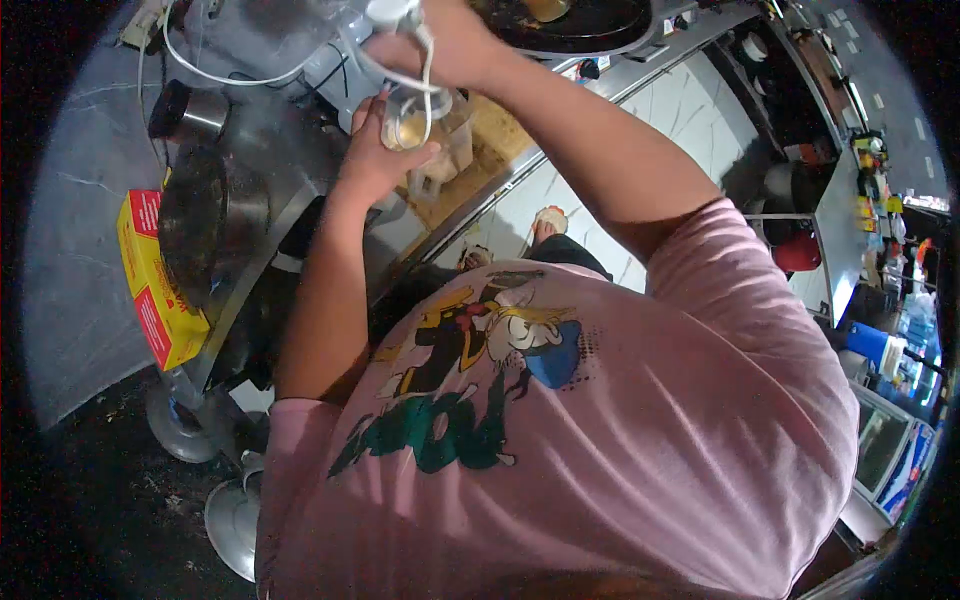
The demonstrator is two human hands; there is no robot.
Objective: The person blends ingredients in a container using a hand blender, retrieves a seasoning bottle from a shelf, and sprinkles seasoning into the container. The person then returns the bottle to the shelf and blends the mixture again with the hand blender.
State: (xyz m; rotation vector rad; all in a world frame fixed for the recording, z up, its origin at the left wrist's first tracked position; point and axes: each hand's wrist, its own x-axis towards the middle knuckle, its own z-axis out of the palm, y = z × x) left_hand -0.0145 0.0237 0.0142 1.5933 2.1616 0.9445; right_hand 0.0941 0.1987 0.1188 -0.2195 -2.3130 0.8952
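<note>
My left hand (385, 158) is curled around the near side of a clear plastic container (455, 145), thumb pointing right along it. Something pale yellow (405, 132) shows inside the container. Just above, my right hand (430, 45) reaches in over the container's top; its fingers are blurred and hidden behind a white cord (428, 75) and a white plug-like piece (395, 12). The cord hangs in a loop in front of the container. Both hands are over a brown board-like surface (495, 130) on the counter.
A dark round pan (560, 25) is at the top edge. On the left are a dark pot (215, 215), a steel cup (190, 112) and a yellow-and-red box (160, 280). Metal lids or bowls (232, 525) sit lower left. White tiled floor (690, 105) lies right of the counter edge.
</note>
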